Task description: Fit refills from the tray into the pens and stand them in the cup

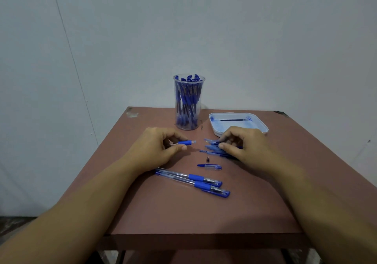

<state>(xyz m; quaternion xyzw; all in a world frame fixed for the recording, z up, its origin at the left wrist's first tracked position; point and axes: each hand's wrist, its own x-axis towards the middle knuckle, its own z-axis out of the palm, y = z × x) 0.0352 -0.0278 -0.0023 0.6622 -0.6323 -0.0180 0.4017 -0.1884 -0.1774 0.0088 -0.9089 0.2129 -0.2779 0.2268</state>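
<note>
Reddish-brown table (183, 212) with chipped far corners, plain pale grey-blue wall (244, 39) behind, dim flat light

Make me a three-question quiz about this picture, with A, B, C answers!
1. Which side of the cup is the tray on? A) left B) right C) underneath
2. How many refills lie in the tray? A) one B) three C) six
3. What is the left hand doing? A) lying flat B) pinching a blue pen part C) lifting the cup
Answers: B, the tray sits right of the cup; A, a single refill lies there; B, it pinches the blue pen part.
</note>
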